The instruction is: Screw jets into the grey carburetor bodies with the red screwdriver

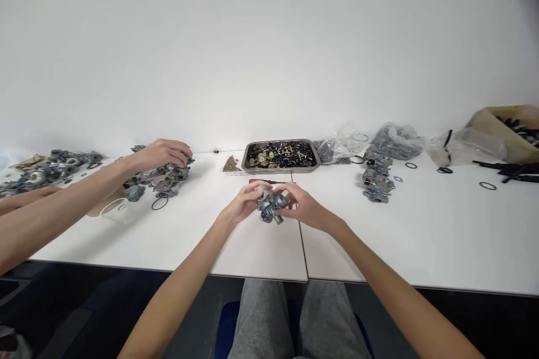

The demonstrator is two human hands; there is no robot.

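Observation:
A grey metal carburetor-like part (270,206) is held a little above the white table (261,252), near the middle of the view. My left hand (245,202) grips its left side, fingers over the top. From the right, my right hand (300,205) closes on the same part with thumb and fingers. Just behind my hands lies a red-handled screwdriver (259,181), partly hidden by them. Beyond it stands a metal tray (281,170) of small brass and black pieces, with a pile of tiny brass pieces (231,165) at its left.
At the left, another person's hand (166,154) reaches onto a heap of metal parts (164,180), near a translucent cup (113,210). Several assembled metal parts (378,184) stand right. Plastic bags (396,140), black rings (487,185) and a yellowish container (490,123) lie farther right.

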